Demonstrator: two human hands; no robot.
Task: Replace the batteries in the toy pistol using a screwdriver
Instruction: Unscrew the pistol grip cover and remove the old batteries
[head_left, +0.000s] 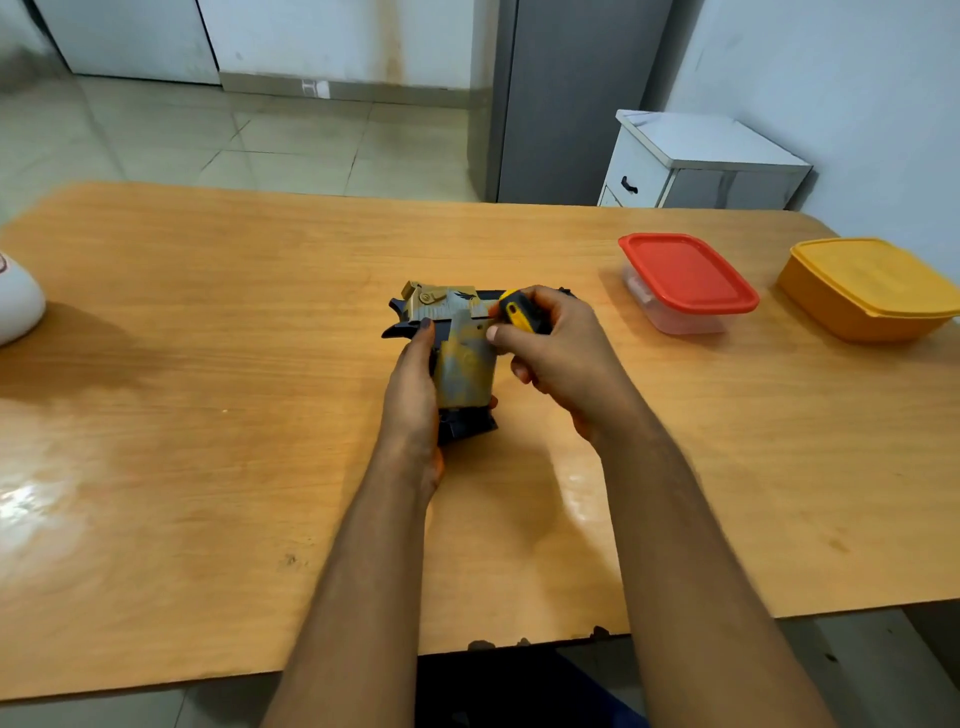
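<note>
Fingers of our left hand curl around the grip of the toy pistol, with the forefinger stretched up along its near side toward the black rear end. Our right hand clasps the screwdriver by its yellow-and-black handle, thumb pressed across the front of it, right beside the gold-and-grey body of the pistol; we cannot see the tip of the tool, so we cannot tell whether it sits in a screw. We hold the pistol just above the middle of the wooden table, grip toward us and barrel lying crosswise at the far side, partly hidden behind our right hand. Well to the right on the table stand a clear container with a red lid and, beyond it near the edge, a yellow container. At the far left edge lies a white rounded object, only partly in view.
</note>
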